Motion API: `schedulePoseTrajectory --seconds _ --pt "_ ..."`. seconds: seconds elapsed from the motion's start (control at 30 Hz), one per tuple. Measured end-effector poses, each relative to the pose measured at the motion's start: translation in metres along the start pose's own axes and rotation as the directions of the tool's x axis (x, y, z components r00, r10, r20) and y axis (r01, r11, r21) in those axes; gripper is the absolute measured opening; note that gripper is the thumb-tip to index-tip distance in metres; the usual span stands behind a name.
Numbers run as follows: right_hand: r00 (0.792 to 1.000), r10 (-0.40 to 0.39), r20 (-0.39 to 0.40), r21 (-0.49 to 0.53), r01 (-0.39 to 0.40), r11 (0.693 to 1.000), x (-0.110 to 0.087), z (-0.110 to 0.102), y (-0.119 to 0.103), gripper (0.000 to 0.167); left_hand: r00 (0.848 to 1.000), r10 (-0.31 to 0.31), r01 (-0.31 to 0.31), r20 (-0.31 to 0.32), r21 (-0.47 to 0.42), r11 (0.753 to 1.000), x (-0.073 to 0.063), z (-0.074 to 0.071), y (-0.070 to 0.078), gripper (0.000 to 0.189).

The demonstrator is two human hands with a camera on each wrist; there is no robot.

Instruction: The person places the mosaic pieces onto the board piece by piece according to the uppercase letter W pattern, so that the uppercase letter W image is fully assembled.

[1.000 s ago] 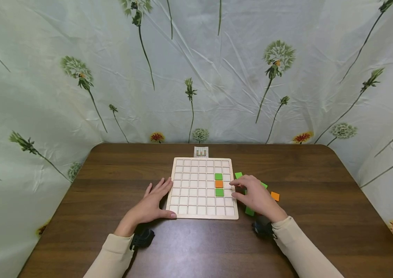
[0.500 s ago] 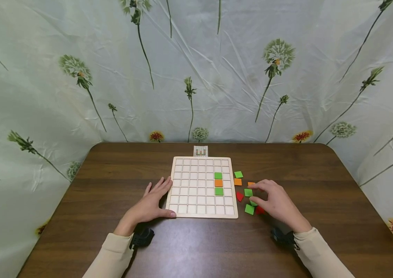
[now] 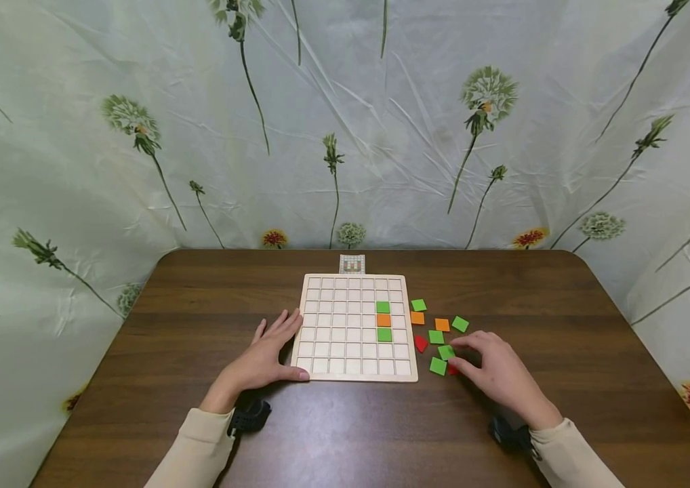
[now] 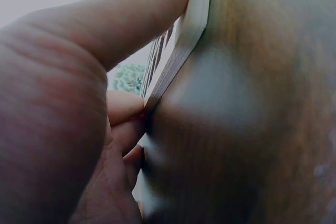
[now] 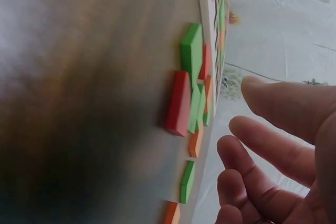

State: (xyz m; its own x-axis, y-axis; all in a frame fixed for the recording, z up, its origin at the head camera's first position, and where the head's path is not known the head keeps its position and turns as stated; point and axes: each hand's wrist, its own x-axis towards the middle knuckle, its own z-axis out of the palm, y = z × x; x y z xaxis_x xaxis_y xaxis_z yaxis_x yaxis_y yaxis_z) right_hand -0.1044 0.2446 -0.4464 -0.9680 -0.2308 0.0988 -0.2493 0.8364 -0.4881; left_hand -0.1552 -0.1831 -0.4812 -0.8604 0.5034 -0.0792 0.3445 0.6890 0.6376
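A pale wooden grid board (image 3: pixel 354 378) lies on the table. In one of its right-hand columns sit a green tile (image 3: pixel 383 307), an orange tile (image 3: pixel 383 320) and a second green tile (image 3: pixel 384 335). My left hand (image 3: pixel 268 356) rests along the board's left edge, fingers spread and thumb at the near corner. My right hand (image 3: pixel 494 369) hovers over the loose tiles right of the board. Its fingertips are close to a green tile (image 3: pixel 445 352), and its thumb partly covers a red tile (image 5: pixel 179 103). In the right wrist view, thumb and fingers are apart with nothing between them.
Several loose tiles lie right of the board, among them an orange tile (image 3: pixel 442 324), a green tile (image 3: pixel 460 324) and a red tile (image 3: pixel 421 344). A small pattern card (image 3: pixel 352 263) lies behind the board. Flower-printed cloth (image 3: pixel 394 169) hangs beyond the brown table (image 3: pixel 217 291).
My right hand has moved right, off the board's right edge, then slightly towards me over the loose tiles, uncovering several of them. The left hand has stayed at the board.
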Motion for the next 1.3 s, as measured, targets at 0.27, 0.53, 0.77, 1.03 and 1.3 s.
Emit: schedulePoseTrajectory --seconds 0.27,0.53,0.77,1.03,1.3 --pt "1.0 -0.009 -0.01 -0.008 0.009 1.0 -0.007 0.007 0.001 0.028 1.0 0.002 -0.002 -0.006 0.003 1.0 0.0 -0.001 0.0 0.111" --pt "0.996 0.07 0.049 -0.023 -0.069 0.997 -0.006 0.01 -0.001 0.024 1.0 0.0 0.0 -0.005 0.003 1.0 -0.001 0.0 -0.001 0.111" --pt "0.993 0.102 0.06 -0.017 -0.101 0.995 -0.003 0.012 -0.002 0.019 1.0 -0.001 0.001 -0.007 0.0 1.0 -0.002 0.001 -0.002 0.112" --pt "0.993 0.078 0.093 -0.01 -0.077 0.997 -0.006 0.009 -0.001 0.022 1.0 0.001 -0.001 -0.007 0.002 1.0 -0.001 0.0 -0.001 0.111" --pt "0.995 -0.008 0.094 0.022 0.006 1.0 -0.009 0.003 0.006 0.03 1.0 -0.002 0.002 -0.002 0.005 1.0 -0.001 -0.001 -0.001 0.111"
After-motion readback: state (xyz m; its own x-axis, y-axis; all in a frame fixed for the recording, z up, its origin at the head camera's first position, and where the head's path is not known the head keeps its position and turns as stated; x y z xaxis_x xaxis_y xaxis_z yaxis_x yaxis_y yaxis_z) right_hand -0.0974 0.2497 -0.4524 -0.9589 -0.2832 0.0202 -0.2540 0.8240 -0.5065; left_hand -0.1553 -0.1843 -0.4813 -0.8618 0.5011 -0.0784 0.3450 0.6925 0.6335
